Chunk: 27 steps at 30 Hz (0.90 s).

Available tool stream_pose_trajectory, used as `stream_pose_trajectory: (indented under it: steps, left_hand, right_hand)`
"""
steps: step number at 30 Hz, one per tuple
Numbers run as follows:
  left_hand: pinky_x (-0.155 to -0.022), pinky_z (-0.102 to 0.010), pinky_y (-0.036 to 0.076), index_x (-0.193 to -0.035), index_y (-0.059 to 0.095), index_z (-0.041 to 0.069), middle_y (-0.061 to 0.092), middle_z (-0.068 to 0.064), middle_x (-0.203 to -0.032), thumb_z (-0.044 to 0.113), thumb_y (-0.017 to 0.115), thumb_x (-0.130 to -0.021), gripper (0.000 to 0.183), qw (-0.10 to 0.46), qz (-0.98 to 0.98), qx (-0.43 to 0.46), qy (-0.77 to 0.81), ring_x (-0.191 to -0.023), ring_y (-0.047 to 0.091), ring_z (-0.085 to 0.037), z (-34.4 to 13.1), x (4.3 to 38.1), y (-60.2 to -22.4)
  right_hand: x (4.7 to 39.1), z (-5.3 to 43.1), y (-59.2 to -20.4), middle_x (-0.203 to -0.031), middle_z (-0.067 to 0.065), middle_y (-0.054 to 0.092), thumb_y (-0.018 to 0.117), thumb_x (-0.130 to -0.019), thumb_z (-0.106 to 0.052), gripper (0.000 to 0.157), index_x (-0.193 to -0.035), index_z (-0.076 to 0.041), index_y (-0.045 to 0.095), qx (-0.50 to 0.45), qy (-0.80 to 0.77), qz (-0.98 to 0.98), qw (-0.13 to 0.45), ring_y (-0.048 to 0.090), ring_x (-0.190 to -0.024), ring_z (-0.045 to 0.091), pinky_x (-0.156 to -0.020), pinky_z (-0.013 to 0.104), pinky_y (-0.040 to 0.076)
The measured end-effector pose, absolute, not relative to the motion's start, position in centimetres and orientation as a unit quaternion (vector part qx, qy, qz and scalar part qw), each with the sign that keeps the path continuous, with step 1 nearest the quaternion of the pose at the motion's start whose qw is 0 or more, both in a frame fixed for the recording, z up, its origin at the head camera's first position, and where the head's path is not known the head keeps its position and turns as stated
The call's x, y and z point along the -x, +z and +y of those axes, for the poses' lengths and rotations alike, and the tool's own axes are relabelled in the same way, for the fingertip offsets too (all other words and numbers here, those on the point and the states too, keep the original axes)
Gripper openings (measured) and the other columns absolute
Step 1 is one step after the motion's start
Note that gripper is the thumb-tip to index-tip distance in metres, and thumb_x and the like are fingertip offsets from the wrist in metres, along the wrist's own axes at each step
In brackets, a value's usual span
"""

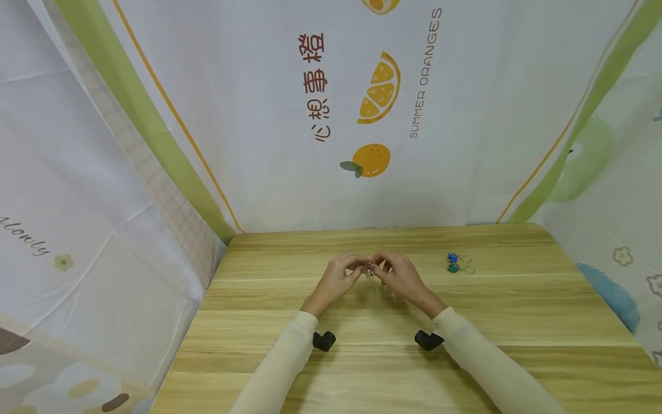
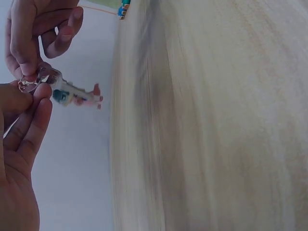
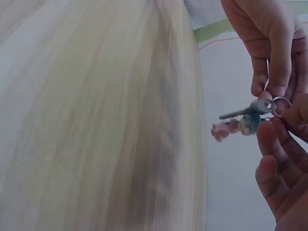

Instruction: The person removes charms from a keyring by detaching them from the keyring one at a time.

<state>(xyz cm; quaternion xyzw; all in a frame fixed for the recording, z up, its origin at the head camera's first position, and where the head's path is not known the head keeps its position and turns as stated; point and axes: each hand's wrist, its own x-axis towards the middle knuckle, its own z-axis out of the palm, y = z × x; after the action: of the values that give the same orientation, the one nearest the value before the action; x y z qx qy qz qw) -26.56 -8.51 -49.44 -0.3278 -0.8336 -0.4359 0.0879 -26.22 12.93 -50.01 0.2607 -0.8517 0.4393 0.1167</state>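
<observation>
Above the middle of the table my two hands meet over one small metal key ring (image 3: pixel 281 100). A key (image 3: pixel 233 114) and a small teal-and-pink figure charm (image 3: pixel 236 127) hang from it. My left hand (image 1: pixel 336 280) pinches the key's head close to the ring. With thumb and finger, my right hand (image 1: pixel 404 279) pinches the ring itself. In the left wrist view the charm (image 2: pixel 79 98) dangles beside the key blade, away from the fingers. Fingertips partly hide the ring.
Two keychains, a blue one (image 1: pixel 452 258) and a green one (image 1: pixel 453 268), lie on the wooden table (image 1: pixel 289 253) to the right of my hands, rings pointing right. A printed white cloth (image 1: pixel 269 144) hangs behind the table, with more cloth at both sides.
</observation>
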Motion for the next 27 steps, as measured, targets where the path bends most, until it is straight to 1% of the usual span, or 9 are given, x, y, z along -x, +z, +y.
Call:
stream_pose_trajectory:
  steps: [6, 12, 15, 19, 23, 27]
  left_hand:
    - [-0.089, -0.028, 0.062, -0.124, 0.075, 0.006, 0.075, -0.010, -0.117, 0.002, 0.067, -0.104, 0.022, 0.085, -0.835, 0.327, -0.434, -0.102, 0.075, -0.023, -8.40, 26.57, -49.34]
    - [-0.084, -0.027, 0.062, -0.123, 0.073, 0.004, 0.075, -0.011, -0.113, 0.006, 0.071, -0.102, 0.020, 0.092, -0.841, 0.327, -0.421, -0.096, 0.072, -0.022, -8.18, 26.67, -49.31]
    - [-0.083, -0.028, 0.061, -0.124, 0.073, 0.005, 0.076, -0.010, -0.111, 0.007, 0.071, -0.103, 0.021, 0.090, -0.843, 0.322, -0.421, -0.096, 0.072, -0.021, -8.17, 26.75, -49.36]
    - [-0.086, -0.031, 0.061, -0.123, 0.072, 0.006, 0.077, -0.009, -0.111, 0.007, 0.069, -0.104, 0.019, 0.083, -0.844, 0.313, -0.427, -0.098, 0.072, -0.021, -8.25, 26.86, -49.54]
    - [-0.087, -0.034, 0.060, -0.119, 0.073, 0.006, 0.075, -0.009, -0.112, 0.007, 0.066, -0.106, 0.015, 0.081, -0.848, 0.299, -0.430, -0.099, 0.069, -0.021, -8.41, 26.86, -49.61]
    - [-0.089, -0.036, 0.061, -0.116, 0.072, 0.007, 0.073, -0.009, -0.116, 0.010, 0.065, -0.107, 0.012, 0.057, -0.849, 0.273, -0.448, -0.104, 0.069, -0.022, -8.56, 26.73, -49.49]
  right_hand:
    - [26.34, 13.25, -49.96, -0.104, 0.009, 0.077, 0.070, -0.104, -0.010, 0.008, -0.111, -0.010, 0.075, -0.263, 0.433, -0.854, 0.120, 0.061, -0.063, 0.002, -0.053, 0.025, 0.052]
    - [26.42, 13.22, -49.92, -0.103, 0.008, 0.078, 0.071, -0.104, -0.011, 0.008, -0.111, -0.011, 0.076, -0.266, 0.439, -0.850, 0.118, 0.060, -0.060, 0.002, -0.052, 0.025, 0.052]
    - [26.48, 13.20, -49.99, -0.103, 0.007, 0.078, 0.072, -0.103, -0.011, 0.009, -0.111, -0.011, 0.076, -0.273, 0.442, -0.845, 0.125, 0.060, -0.059, 0.002, -0.051, 0.025, 0.051]
    - [26.57, 13.21, -50.11, -0.103, 0.007, 0.078, 0.073, -0.103, -0.011, 0.009, -0.110, -0.011, 0.077, -0.281, 0.444, -0.841, 0.129, 0.059, -0.058, 0.003, -0.050, 0.024, 0.051]
    - [26.56, 13.21, -50.09, -0.103, 0.007, 0.078, 0.073, -0.102, -0.011, 0.009, -0.110, -0.011, 0.077, -0.283, 0.439, -0.842, 0.131, 0.059, -0.058, 0.002, -0.051, 0.024, 0.051]
    - [26.55, 13.17, -50.03, -0.103, 0.006, 0.078, 0.074, -0.102, -0.011, 0.009, -0.111, -0.011, 0.077, -0.283, 0.433, -0.844, 0.141, 0.058, -0.059, 0.001, -0.051, 0.024, 0.051]
